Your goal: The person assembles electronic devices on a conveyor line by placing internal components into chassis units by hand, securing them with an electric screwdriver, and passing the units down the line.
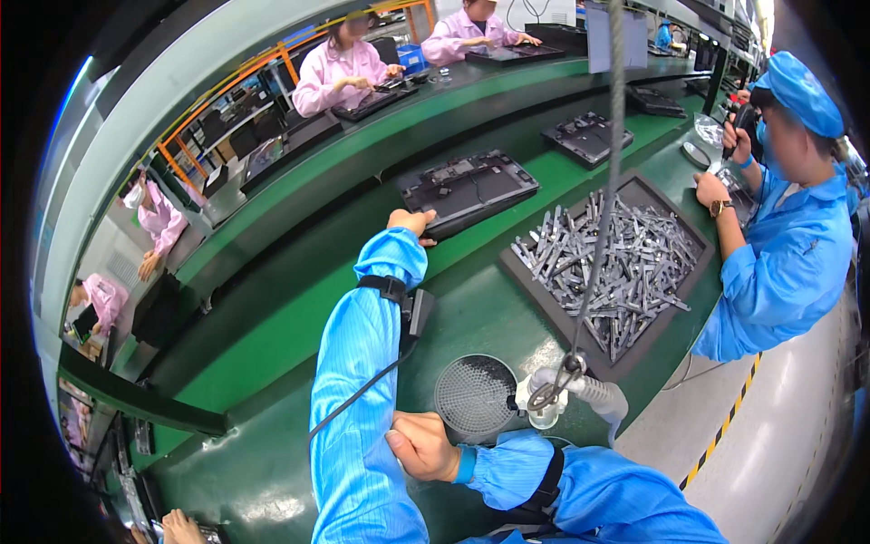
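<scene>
Black casing (471, 188), left hand (410, 225) at one corner
Fingers (422, 218) pinch its edge; right hand (424, 446) curls against blue left sleeve (356, 381), grip unclear.

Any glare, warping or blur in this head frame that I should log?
Head view: pale glare on the green workbench; head view: the far green counter bows and the rim goes black; head view: faces are blurred, while the left hand and right hand read clearly.
</scene>
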Action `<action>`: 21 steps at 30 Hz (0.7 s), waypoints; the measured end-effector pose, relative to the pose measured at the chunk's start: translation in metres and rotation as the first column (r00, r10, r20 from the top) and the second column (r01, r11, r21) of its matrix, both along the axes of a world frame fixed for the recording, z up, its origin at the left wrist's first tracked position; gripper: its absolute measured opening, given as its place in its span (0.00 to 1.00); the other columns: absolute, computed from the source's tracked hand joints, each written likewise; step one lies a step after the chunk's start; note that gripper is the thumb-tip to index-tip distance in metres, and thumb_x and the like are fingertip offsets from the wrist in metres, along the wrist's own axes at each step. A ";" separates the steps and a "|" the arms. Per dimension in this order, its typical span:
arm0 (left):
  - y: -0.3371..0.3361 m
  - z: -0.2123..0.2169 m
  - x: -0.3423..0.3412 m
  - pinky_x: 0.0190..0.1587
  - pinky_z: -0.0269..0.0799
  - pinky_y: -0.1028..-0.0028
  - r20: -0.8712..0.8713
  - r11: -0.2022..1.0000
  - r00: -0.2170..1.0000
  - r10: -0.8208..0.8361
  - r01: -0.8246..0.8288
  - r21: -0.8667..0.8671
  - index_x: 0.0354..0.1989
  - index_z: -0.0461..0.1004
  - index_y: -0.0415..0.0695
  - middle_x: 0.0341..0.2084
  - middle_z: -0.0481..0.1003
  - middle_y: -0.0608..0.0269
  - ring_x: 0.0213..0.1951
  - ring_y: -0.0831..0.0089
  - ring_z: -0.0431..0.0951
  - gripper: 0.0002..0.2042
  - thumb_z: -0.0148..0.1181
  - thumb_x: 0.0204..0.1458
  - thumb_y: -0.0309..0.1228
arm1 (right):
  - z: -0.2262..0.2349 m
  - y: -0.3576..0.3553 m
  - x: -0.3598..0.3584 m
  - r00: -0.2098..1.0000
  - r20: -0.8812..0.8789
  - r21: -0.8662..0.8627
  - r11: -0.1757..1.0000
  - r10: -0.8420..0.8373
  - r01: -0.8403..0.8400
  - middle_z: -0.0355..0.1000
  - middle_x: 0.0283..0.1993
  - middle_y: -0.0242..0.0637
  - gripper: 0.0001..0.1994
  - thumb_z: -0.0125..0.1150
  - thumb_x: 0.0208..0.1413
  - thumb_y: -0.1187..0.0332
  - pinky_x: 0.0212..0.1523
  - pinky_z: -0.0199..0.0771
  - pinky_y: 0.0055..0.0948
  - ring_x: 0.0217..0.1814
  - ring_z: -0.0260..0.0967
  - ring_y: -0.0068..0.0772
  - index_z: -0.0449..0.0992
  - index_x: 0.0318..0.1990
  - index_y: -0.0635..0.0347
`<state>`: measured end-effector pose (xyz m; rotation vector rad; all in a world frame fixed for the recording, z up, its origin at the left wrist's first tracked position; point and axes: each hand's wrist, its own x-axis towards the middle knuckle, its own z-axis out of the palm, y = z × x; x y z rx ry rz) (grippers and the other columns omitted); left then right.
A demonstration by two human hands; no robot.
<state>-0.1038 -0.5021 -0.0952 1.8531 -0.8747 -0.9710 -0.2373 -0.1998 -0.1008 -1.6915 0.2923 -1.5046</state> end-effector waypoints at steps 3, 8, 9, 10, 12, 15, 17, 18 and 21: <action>0.023 0.012 0.007 0.19 0.78 0.71 -0.122 0.999 0.992 0.030 -0.035 -0.036 0.35 0.70 0.25 0.31 0.75 0.43 0.20 0.60 0.78 0.19 0.65 0.47 0.32 | 0.001 0.002 0.003 1.000 0.000 -0.005 1.000 -0.007 0.007 0.56 0.17 0.42 0.13 0.52 0.54 0.75 0.17 0.56 0.37 0.16 0.57 0.44 0.60 0.19 0.64; 0.114 0.029 0.053 0.17 0.74 0.76 -0.257 0.975 0.953 0.162 -0.195 -0.106 0.37 0.70 0.27 0.28 0.74 0.52 0.23 0.64 0.78 0.19 0.63 0.48 0.34 | 0.000 0.008 0.004 1.000 -0.007 0.069 0.997 0.018 -0.018 0.63 0.17 0.39 0.13 0.49 0.55 0.75 0.19 0.61 0.33 0.17 0.63 0.38 0.65 0.18 0.64; 0.138 0.031 0.060 0.17 0.74 0.77 -0.294 0.978 0.947 0.127 -0.169 -0.123 0.38 0.70 0.27 0.27 0.74 0.53 0.23 0.65 0.78 0.19 0.63 0.49 0.34 | -0.003 0.005 0.001 1.000 -0.010 0.071 0.997 0.020 -0.020 0.63 0.18 0.39 0.13 0.48 0.56 0.75 0.19 0.61 0.32 0.17 0.63 0.37 0.66 0.19 0.63; 0.165 0.028 0.071 0.19 0.74 0.78 -0.241 0.977 0.960 0.140 -0.173 -0.122 0.39 0.70 0.28 0.29 0.75 0.53 0.23 0.66 0.78 0.20 0.62 0.50 0.36 | -0.004 0.005 0.001 1.000 -0.005 0.064 0.998 0.023 -0.022 0.64 0.18 0.39 0.13 0.47 0.56 0.74 0.19 0.61 0.31 0.17 0.63 0.34 0.67 0.19 0.63; 0.227 0.019 0.078 0.21 0.74 0.79 -0.231 0.973 0.960 0.160 -0.193 -0.125 0.40 0.69 0.29 0.29 0.76 0.54 0.23 0.68 0.77 0.20 0.60 0.51 0.38 | 0.000 0.007 -0.001 0.998 -0.057 0.185 0.983 0.030 -0.019 0.63 0.17 0.36 0.14 0.45 0.57 0.73 0.19 0.60 0.29 0.17 0.62 0.30 0.66 0.19 0.63; 0.315 0.016 0.044 0.25 0.76 0.77 -0.355 0.963 0.919 0.170 -0.232 -0.138 0.42 0.68 0.31 0.29 0.75 0.54 0.23 0.69 0.77 0.19 0.58 0.52 0.36 | -0.005 -0.004 0.004 0.988 -0.132 0.247 0.963 -0.078 0.109 0.64 0.26 0.37 0.12 0.52 0.58 0.69 0.23 0.61 0.25 0.27 0.65 0.26 0.69 0.23 0.63; 0.374 0.003 0.015 0.28 0.78 0.75 -0.496 0.935 0.838 0.226 -0.330 -0.131 0.46 0.65 0.33 0.33 0.74 0.53 0.25 0.68 0.78 0.20 0.58 0.52 0.35 | 0.011 0.007 0.012 0.986 -0.147 0.241 0.964 -0.080 0.114 0.66 0.34 0.38 0.08 0.56 0.54 0.69 0.30 0.66 0.27 0.34 0.67 0.31 0.73 0.26 0.62; 0.404 0.001 -0.005 0.30 0.79 0.74 -0.541 0.941 0.817 0.200 -0.313 -0.125 0.48 0.63 0.33 0.36 0.74 0.53 0.28 0.67 0.79 0.20 0.57 0.52 0.35 | 0.015 0.009 0.009 0.946 -0.281 -0.040 0.987 -0.162 0.157 0.66 0.37 0.39 0.06 0.58 0.52 0.69 0.35 0.67 0.29 0.36 0.67 0.34 0.73 0.27 0.61; 0.466 -0.004 -0.044 0.37 0.78 0.72 -0.690 0.987 0.717 0.096 -0.158 -0.028 0.53 0.57 0.34 0.40 0.73 0.54 0.37 0.64 0.79 0.23 0.56 0.54 0.32 | 0.016 0.014 -0.002 0.795 -0.603 -0.217 0.972 -0.060 -0.092 0.69 0.35 0.35 0.05 0.63 0.45 0.68 0.41 0.67 0.36 0.38 0.65 0.40 0.76 0.27 0.58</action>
